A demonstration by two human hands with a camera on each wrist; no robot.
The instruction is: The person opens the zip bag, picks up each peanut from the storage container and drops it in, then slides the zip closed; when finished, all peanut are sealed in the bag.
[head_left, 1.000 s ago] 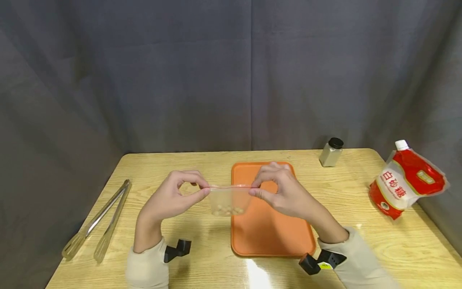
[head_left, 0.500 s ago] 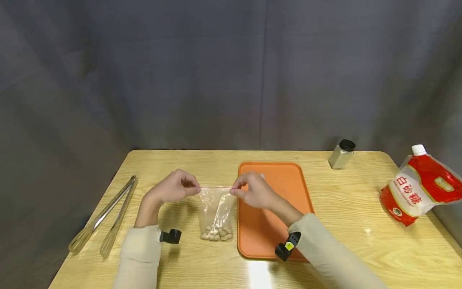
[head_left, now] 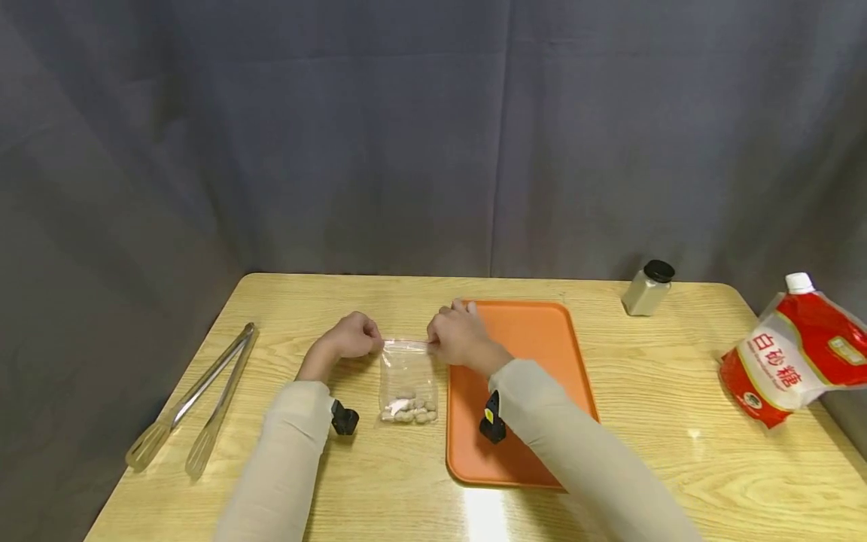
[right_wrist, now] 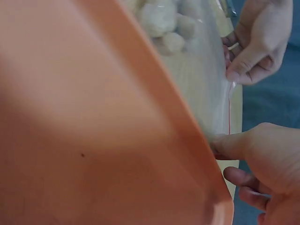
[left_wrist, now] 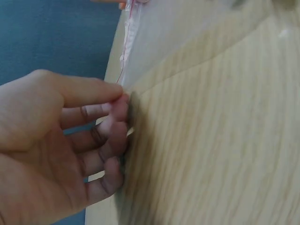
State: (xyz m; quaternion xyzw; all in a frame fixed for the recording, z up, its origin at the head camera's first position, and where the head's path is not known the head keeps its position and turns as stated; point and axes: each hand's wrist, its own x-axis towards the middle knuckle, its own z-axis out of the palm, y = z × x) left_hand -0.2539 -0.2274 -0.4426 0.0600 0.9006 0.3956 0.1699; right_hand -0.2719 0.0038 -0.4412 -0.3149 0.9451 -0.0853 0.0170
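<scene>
A clear zip bag [head_left: 409, 373] with a red seal line lies on the table, several pale rounded lumps [head_left: 410, 410] gathered at its near end. They look like peanuts in the shell, though I cannot tell for sure. My left hand [head_left: 356, 336] pinches the bag's top left corner between thumb and forefinger, the other fingers loosely curled in the left wrist view. At the top right corner my right hand [head_left: 460, 335] pinches the bag's edge, beside the rim of an orange tray [head_left: 524, 444]. In the right wrist view that rim hides part of the bag.
Metal tongs [head_left: 203, 399] lie spread on the left of the wooden table [head_left: 379, 497]. A glass jar [head_left: 646, 290] with a black lid stands at the back right. Farther right is a red and white sugar pouch [head_left: 789, 354] with a white cap. A dark curtain hangs behind.
The bag, earlier held up partly over the tray, has moved left and come down onto the table beside it. Both hands have stayed on its top corners and reached slightly farther away.
</scene>
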